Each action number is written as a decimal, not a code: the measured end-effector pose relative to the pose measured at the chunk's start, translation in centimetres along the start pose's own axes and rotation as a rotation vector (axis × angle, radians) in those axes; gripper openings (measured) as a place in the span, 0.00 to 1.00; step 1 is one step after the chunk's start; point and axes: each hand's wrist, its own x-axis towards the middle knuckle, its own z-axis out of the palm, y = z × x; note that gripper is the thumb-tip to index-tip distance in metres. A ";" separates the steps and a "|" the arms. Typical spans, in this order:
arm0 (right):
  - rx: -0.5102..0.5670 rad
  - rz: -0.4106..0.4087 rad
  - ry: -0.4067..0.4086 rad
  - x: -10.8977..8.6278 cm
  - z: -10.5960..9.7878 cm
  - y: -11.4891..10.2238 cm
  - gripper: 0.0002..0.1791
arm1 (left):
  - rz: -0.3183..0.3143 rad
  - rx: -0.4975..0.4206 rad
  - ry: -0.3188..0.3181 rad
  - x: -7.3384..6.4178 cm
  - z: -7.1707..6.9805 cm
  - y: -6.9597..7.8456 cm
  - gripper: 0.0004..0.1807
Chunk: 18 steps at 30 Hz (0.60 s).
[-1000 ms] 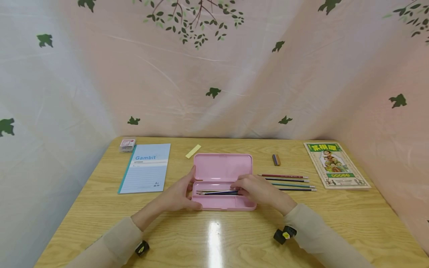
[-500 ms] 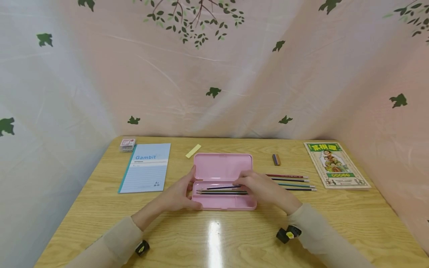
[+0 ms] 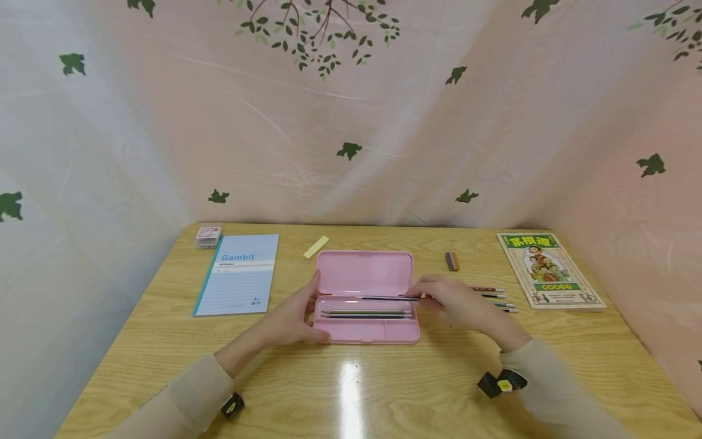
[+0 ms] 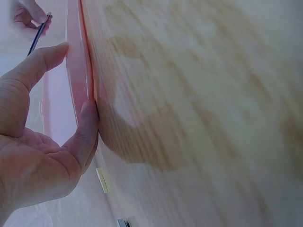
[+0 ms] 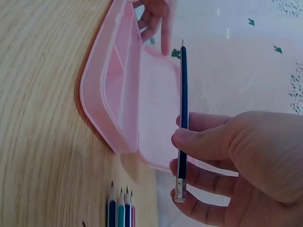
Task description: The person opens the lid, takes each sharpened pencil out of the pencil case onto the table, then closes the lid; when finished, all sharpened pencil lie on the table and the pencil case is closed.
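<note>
An open pink pencil case [image 3: 364,272] lies on the table with its lid folded back. My left hand [image 3: 298,314] grips its left end, thumb at the front corner and fingers farther back; the left wrist view shows fingertips at the case's side. Several pencils [image 3: 364,315] lie lengthwise in the long compartment. My right hand [image 3: 446,302] pinches a dark blue pencil [image 5: 184,90] near its eraser end, between thumb and fingers. In the head view this pencil overlaps the case's hinge line, its tip pointing left. The front compartments hold nothing visible.
Several more pencils [image 3: 496,296] lie on the table right of the case, partly hidden by my right hand. Behind are an eraser-sized brown and blue block [image 3: 452,262] and a yellow strip [image 3: 316,247]. A notebook [image 3: 236,277] and small box [image 3: 208,237] stand left, a booklet [image 3: 551,271] right.
My right hand has lifted the dark blue pencil from among the others in the case and moved it right and back. My left hand has stayed on the case.
</note>
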 end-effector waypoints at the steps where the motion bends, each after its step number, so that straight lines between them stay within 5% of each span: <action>1: 0.018 0.004 0.001 -0.2 -0.2 0.2 0.14 | 0.000 -0.001 0.000 0.0 0.0 0.0 0.73; 18: 0.207 0.035 0.035 -4.6 -2.9 3.2 0.13 | 0.006 -0.002 0.005 0.0 0.0 -0.1 0.73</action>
